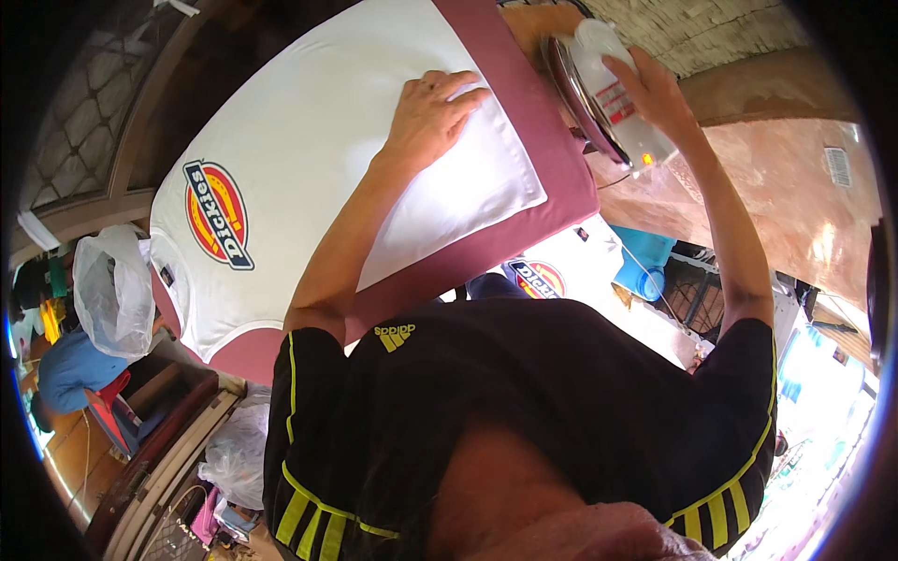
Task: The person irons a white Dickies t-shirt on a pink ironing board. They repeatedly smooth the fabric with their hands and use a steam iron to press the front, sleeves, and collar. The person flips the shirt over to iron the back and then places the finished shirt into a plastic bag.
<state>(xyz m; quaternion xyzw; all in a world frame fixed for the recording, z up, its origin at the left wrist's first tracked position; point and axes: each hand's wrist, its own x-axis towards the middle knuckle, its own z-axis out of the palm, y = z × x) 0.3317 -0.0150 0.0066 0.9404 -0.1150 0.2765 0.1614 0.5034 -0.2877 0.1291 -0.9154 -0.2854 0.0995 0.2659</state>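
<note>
The left hand (432, 110) was pressed open and flat on the white T-shirt (309, 140) near the ironing board (561, 201) edge, the right hand (655, 89) gripped the iron (603, 89) at the board's far corner; fabric was best kept taut ahead of the soleplate.

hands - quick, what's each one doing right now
Left hand: open, flat on the white shirt.
Right hand: closed on the iron, which is tipped up at the board's end.

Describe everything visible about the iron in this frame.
The iron is a white-bodied clothes iron with a shiny metal soleplate and a small red patch on its side. It stands tipped up on its heel at the far right end of the maroon ironing board, soleplate facing the white T-shirt. The right hand grips its body from the side. A thin cord trails down below it.
</note>
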